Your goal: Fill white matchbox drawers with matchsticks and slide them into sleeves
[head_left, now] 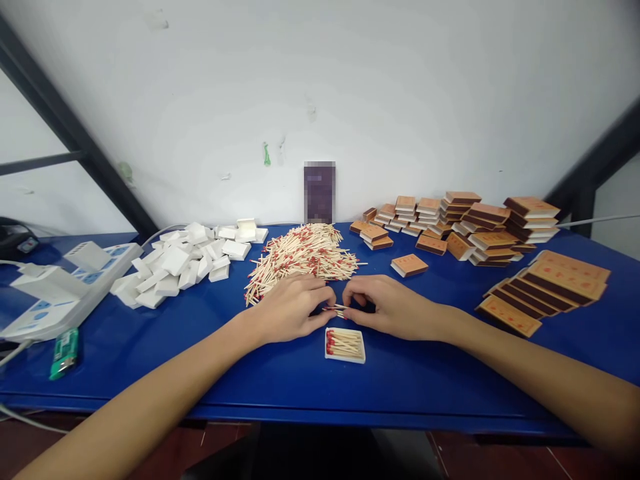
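Between my two hands is a small bunch of matches (339, 309), its ends pinched by the fingertips of both. My left hand (295, 308) is closed on the left end, and my right hand (383, 307) grips the right end. Just below them, a white matchbox tray (345, 361) lies on the table, with a layer of red-tipped matches in it, heads to the left. Behind my left hand spreads a large heap of loose matches (310, 250).
White trays (175, 260) lie heaped at the left. Orange-brown matchboxes (493, 240) and sleeves (565, 277) are stacked at the right. A power strip (110, 267) and a green lighter (65, 353) sit far left. A dark purple upright object (319, 193) leans against the wall.
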Tool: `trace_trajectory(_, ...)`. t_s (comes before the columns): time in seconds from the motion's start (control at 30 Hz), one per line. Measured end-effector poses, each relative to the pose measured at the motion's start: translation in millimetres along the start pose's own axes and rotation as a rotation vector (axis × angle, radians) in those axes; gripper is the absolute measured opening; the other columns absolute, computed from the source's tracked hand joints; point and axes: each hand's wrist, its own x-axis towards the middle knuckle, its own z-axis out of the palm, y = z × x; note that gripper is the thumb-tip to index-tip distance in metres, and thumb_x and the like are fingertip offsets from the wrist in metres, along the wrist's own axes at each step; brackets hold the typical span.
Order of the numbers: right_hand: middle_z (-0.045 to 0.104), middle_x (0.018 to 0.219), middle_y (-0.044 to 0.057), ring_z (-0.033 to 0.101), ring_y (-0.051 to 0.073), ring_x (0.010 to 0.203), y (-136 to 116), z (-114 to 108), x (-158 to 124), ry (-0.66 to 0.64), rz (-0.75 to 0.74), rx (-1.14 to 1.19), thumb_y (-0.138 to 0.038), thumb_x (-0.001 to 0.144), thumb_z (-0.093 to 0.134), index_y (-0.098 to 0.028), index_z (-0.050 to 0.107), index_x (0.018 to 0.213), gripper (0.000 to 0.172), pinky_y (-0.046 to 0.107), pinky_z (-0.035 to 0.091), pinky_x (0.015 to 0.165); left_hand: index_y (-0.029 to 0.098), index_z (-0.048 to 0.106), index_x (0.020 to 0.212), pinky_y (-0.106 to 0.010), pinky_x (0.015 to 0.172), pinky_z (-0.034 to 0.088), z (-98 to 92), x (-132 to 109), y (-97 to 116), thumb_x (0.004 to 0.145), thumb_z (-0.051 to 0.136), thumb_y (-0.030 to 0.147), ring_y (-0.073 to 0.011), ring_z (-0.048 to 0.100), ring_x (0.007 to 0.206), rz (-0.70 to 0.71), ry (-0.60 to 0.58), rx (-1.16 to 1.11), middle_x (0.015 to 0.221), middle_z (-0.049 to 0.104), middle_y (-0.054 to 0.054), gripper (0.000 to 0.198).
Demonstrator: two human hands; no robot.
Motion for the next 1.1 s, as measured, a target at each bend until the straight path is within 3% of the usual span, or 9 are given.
trace_trajectory(0.37,0.054,0.071,-0.001,0.047,0.012,0.064,8,-3,0,0.013,-0.026,-0.048,-0.026,0.092,0.054,-0.019,0.058,0.08,0.015,0.025,0.033,0.06,0.017,0.061,0.098,-0.031,0.079,0.042,-13.7,-6,-9,0.096,0.05,0.027,-0.0185,0.056,0.087,-0.017,-0.11,-0.051,0.094,0.059,-0.005,0.015)
trace_trajectory(0.63,0.056,0.075,0.0,0.05,0.014,0.069,9,1,0,0.048,-0.077,-0.036,-0.026,0.093,0.054,-0.019,0.06,0.083,0.014,0.025,0.035,0.063,0.017,0.059,0.098,-0.029,0.079,0.041,-15.8,-5,-11,0.093,0.048,0.013,-0.0169,0.056,0.085,0.025,-0.12,-0.137,0.09,0.062,-0.003,0.013)
trace_trajectory(0.9,0.055,0.074,0.0,0.05,0.013,0.068,7,9,2,0.108,-0.072,-0.012,-0.029,0.092,0.057,-0.018,0.064,0.089,0.013,0.025,0.036,0.061,0.016,0.059,0.093,-0.028,0.077,0.041,-11.1,-4,-7,0.092,0.049,0.012,-0.0157,0.054,0.083,0.035,-0.111,-0.207,0.086,0.061,-0.003,0.012)
trace_trajectory(1.1,0.06,0.083,0.004,0.054,0.015,0.073,6,3,0,0.065,-0.079,-0.001,-0.029,0.095,0.054,-0.019,0.069,0.095,0.018,0.026,0.039,0.064,0.017,0.056,0.088,-0.027,0.074,0.04,-16.1,-5,-7,0.09,0.048,0.01,-0.0145,0.053,0.079,0.03,-0.15,-0.236,0.084,0.058,-0.002,0.011)
